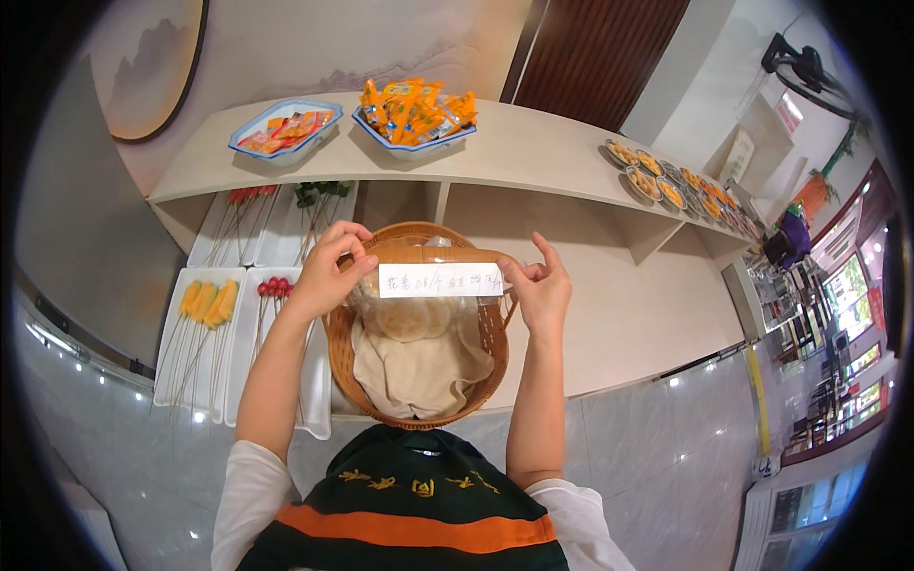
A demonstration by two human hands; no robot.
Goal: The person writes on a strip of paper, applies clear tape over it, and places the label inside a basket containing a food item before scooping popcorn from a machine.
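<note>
A round woven basket point(335, 357) stands before me with a beige cloth point(414, 367) and pale flat round breads point(410, 319) in it. Across its handle point(428, 254) lies a white paper strip point(440, 280) that bears handwriting, apparently on clear film or tape. My left hand point(334, 268) is at the strip's left side, thumb and forefinger close together by the handle. At the strip's right end, my right hand point(537, 285) has its thumb and a finger pinched at the edge, with another finger raised. Whether the left fingertips hold film cannot be told.
White trays hold skewered yellow fruit pieces point(207, 303) and red balls point(275, 287) at the left. On the counter point(528, 168) stand a bowl of orange packets point(414, 146), a bowl of red packets point(285, 153), and several small dishes point(643, 184) at the right.
</note>
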